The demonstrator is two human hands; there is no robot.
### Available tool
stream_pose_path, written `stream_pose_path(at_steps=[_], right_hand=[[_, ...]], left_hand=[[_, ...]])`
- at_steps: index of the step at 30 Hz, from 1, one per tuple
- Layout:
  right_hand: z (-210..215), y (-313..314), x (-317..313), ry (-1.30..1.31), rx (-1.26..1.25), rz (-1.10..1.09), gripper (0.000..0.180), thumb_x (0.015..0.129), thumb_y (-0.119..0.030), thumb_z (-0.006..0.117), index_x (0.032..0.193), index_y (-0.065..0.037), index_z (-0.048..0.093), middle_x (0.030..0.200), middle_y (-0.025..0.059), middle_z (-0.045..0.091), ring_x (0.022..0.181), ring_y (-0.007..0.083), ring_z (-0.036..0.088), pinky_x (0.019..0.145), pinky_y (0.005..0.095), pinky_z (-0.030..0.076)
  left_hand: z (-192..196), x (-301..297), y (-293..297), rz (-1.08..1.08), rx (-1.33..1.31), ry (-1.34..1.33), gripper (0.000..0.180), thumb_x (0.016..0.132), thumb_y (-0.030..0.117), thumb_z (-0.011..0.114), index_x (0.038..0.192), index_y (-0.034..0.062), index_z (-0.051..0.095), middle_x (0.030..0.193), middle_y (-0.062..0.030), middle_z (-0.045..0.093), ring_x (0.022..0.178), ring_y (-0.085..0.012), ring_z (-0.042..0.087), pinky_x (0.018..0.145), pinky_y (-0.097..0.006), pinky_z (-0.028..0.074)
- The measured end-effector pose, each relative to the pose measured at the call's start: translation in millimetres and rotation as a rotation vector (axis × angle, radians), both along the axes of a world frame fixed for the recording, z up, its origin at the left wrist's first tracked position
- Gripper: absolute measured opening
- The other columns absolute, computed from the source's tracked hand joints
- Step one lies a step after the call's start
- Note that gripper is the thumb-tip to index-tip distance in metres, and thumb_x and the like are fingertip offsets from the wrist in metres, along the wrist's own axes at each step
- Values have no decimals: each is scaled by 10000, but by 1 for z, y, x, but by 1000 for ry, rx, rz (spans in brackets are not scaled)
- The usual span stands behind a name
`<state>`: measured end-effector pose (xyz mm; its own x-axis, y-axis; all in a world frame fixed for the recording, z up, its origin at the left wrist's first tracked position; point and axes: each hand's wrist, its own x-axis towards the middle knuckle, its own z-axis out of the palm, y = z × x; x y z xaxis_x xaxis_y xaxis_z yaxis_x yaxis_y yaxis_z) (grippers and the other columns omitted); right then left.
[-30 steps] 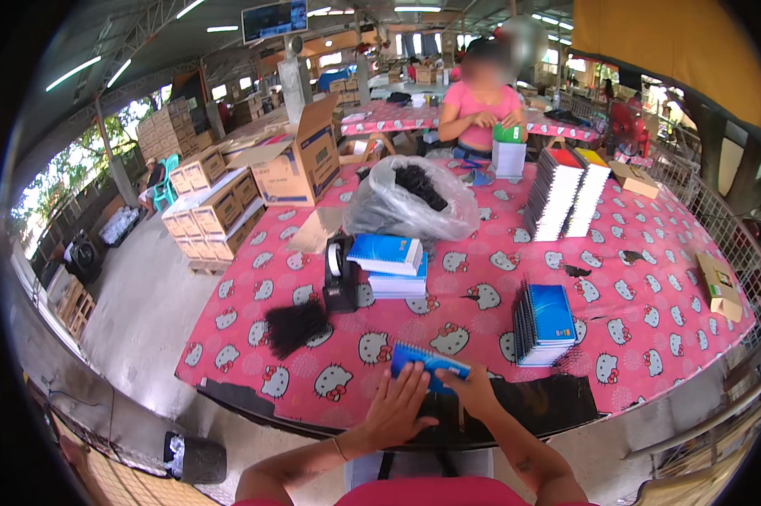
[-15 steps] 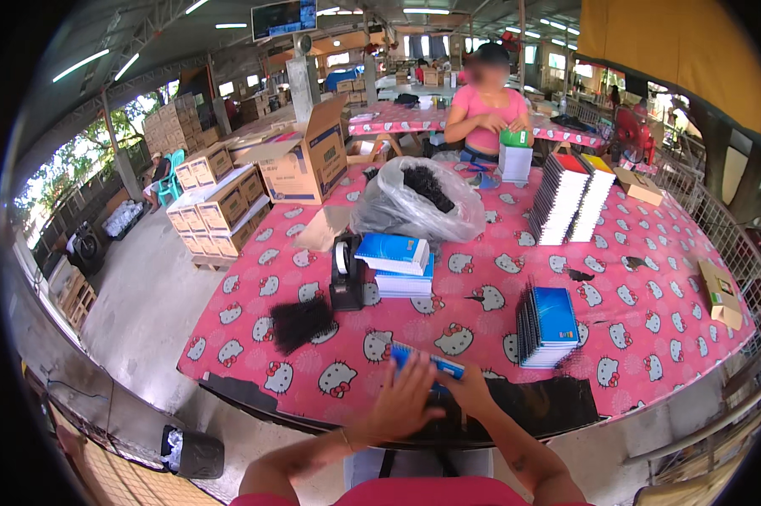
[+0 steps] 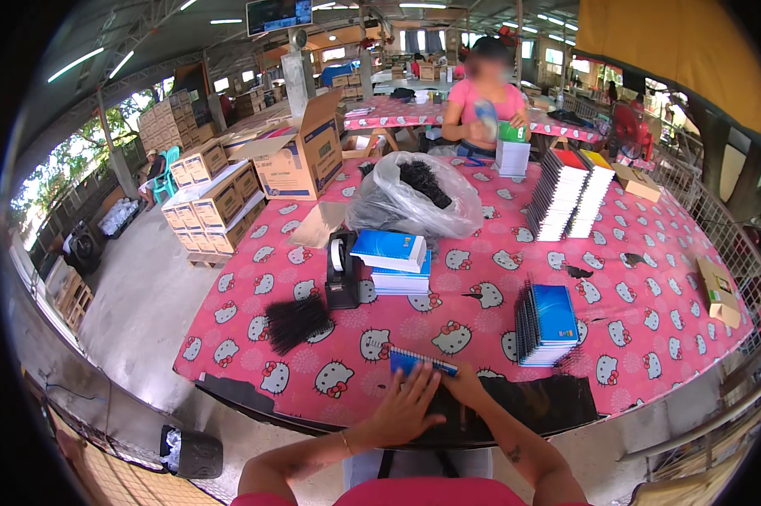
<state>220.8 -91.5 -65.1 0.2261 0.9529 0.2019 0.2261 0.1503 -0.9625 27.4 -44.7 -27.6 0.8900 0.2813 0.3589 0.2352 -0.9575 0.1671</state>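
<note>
A blue notebook (image 3: 407, 361) with a row of holes or binding along its far edge lies at the table's near edge. Across its cover rest the outstretched fingers of my left hand (image 3: 407, 406). My right hand (image 3: 462, 386) is closed on the notebook's right end. To the left is a bundle of thin black binding coils (image 3: 298, 324), beside a black tape dispenser (image 3: 342, 274). Blue notebooks (image 3: 389, 245) without visible coils are piled next to the dispenser. Coil-bound blue notebooks (image 3: 555, 316) form a stack on the right.
A clear plastic bag (image 3: 397, 211) of black coils sits mid-table. Tall red and yellow notebook stacks (image 3: 562, 190) stand behind to the right. An open carton (image 3: 300, 164) is at the far left. Across the table, a co-worker (image 3: 486, 110) handles a green-covered stack (image 3: 513, 152).
My left hand has slid slightly toward me over the notebook, exposing more of its far edge. My right hand stays at its end. The co-worker's hand has risen, blurred, with something in it.
</note>
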Motion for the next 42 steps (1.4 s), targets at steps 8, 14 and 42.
stream_pose_path(at_steps=[8, 14, 42], right_hand=[[11, -1, 2, -16, -111, 21, 227, 875, -46, 647, 1097, -5, 669, 884, 79, 702, 846, 143, 639, 792, 325, 516], [26, 2, -1, 46, -154, 45, 186, 924, -117, 687, 1075, -11, 675, 838, 41, 659, 797, 89, 556, 732, 294, 484], [56, -28, 44, -188, -7, 14, 165, 873, -80, 729, 1011, 7, 706, 905, 97, 711, 808, 143, 685, 742, 285, 547]], left_hand=[[5, 16, 8, 15, 94, -27, 712, 952, 465, 568, 1456, -14, 414, 1533, -193, 392, 1441, -361, 345, 1143, -613, 234], [26, 32, 53, -7, -2, -175, 412, 923, 246, 667, 1289, 79, 577, 1260, -84, 613, 1143, -271, 598, 1126, -555, 296], [28, 44, 47, -45, -65, -353, 194, 852, 226, 747, 973, 97, 667, 878, -50, 655, 843, -258, 631, 988, -475, 399]])
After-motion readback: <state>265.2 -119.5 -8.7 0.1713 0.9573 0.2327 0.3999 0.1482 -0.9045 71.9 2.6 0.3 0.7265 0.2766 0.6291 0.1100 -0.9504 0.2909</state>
